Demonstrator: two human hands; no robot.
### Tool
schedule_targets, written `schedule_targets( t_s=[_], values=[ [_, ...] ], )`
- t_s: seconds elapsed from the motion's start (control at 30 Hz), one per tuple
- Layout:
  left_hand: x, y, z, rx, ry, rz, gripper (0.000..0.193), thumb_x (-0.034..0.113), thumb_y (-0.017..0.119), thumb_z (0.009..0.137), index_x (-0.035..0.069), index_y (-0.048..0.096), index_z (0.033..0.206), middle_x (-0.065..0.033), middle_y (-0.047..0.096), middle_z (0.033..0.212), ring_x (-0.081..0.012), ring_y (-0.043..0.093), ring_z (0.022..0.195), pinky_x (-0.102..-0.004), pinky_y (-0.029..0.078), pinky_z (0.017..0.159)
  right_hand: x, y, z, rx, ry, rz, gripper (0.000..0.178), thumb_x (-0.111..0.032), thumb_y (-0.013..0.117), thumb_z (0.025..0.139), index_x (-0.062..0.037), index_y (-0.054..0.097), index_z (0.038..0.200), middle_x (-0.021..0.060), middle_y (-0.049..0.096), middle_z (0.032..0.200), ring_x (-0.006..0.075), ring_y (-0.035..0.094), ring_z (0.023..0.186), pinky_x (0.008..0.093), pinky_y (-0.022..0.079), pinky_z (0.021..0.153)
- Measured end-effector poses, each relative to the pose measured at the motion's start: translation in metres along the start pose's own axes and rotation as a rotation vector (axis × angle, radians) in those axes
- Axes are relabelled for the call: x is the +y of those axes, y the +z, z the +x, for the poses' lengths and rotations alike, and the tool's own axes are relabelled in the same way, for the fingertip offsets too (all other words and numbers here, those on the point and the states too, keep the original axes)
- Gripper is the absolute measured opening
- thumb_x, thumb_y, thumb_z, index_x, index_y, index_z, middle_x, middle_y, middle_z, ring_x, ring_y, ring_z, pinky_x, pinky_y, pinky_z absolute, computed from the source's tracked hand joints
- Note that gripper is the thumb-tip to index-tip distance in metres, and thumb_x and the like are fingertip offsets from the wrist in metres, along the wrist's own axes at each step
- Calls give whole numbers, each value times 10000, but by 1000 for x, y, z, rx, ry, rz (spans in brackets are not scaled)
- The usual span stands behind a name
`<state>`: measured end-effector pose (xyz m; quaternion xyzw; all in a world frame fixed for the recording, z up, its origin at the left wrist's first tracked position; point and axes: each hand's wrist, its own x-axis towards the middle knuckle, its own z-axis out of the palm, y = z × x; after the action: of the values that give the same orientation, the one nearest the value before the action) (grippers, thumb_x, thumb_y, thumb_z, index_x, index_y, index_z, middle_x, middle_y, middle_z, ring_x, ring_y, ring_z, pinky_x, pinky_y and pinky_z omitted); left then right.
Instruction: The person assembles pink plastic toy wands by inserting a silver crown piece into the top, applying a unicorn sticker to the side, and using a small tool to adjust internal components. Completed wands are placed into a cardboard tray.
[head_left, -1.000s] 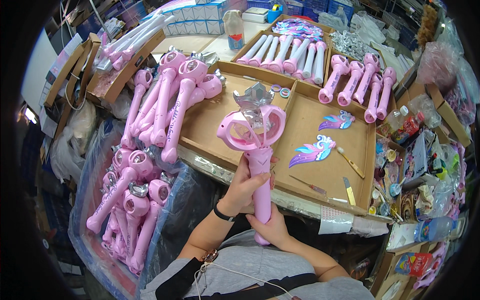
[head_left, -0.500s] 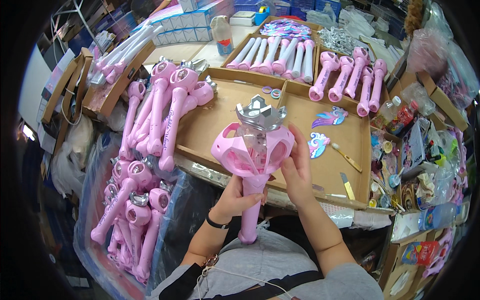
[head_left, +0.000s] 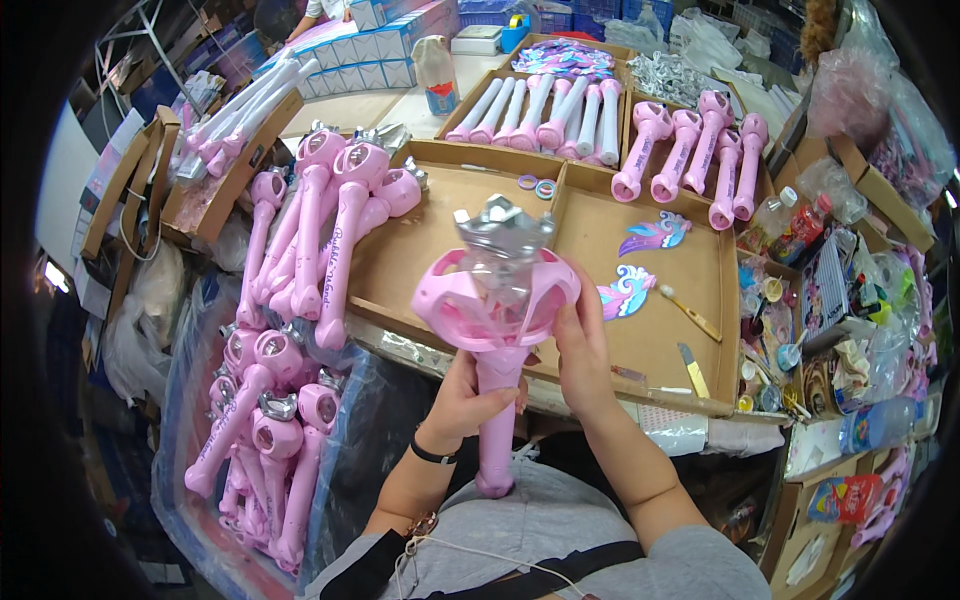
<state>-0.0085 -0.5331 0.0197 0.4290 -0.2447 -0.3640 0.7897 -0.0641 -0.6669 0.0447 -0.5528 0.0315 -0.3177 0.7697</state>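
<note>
Upright in front of me stands a pink toy wand (head_left: 500,360) with a silver crown (head_left: 505,232) on top and a clear inner part inside its round openwork head. My left hand (head_left: 468,405) is wrapped round the handle just under the head. At the head's right side, my right hand (head_left: 585,350) grips the rim, some of its fingers hidden behind. The crown and head look slightly smeared by motion. Two winged purple-blue plastic pieces (head_left: 655,232) lie in the cardboard tray (head_left: 470,170) beyond, to the right of the wand.
Finished-looking crowned wands (head_left: 345,200) are piled at left, with more in a plastic-lined bin (head_left: 170,440). A brush (head_left: 690,312) and a yellow-handled knife (head_left: 692,370) lie in the tray. Pink-white handles (head_left: 540,105) and crownless wands (head_left: 708,140) fill boxes behind. Bottles (head_left: 800,232) stand at right.
The wand has shifted slightly left with both hands, and its crown sits a little higher in view. My right fingers have come in closer on the head's rim.
</note>
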Motion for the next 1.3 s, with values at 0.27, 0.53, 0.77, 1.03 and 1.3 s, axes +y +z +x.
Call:
schedule_targets(
  t_s=[0.27,0.53,0.77,1.03,1.3],
  values=[
    [1,2,1,59,18,-50,597,63,662,702,-9,370,1217,-174,551,993,-216,589,654,-304,495,549,0,4,3,1,37,0,493,-178,421,964,-27,224,1389,107,408,1274,154,420,1121,288,363,936],
    [8,-3,8,66,56,0,472,228,596,800,9,416,1178,-149,557,966,-211,585,651,-302,491,547,13,-6,-4,-56,117,4,496,-178,484,939,-43,285,1373,120,415,1272,181,426,1146,321,384,935],
    [15,-33,15,77,-16,-328,792,729,310,816,62,458,1217,-114,582,934,-191,564,576,-301,474,514,8,-96,-14,-109,204,-975,276,-190,643,812,2,595,1004,128,615,954,221,595,874,312,470,772],
    [7,-43,16,116,-145,-618,779,744,368,791,110,470,1233,-92,538,825,-172,513,523,-252,411,482,-11,-156,-10,-602,700,-1350,281,-262,693,735,-11,638,848,144,646,765,259,636,729,361,487,652],
    [14,-41,12,0,-132,-593,718,725,443,771,126,499,1164,-104,528,815,-184,514,545,-268,419,490,-40,-118,-12,-147,354,-1120,166,-150,643,769,-8,623,853,113,628,709,207,624,628,291,477,565]
  ],
)
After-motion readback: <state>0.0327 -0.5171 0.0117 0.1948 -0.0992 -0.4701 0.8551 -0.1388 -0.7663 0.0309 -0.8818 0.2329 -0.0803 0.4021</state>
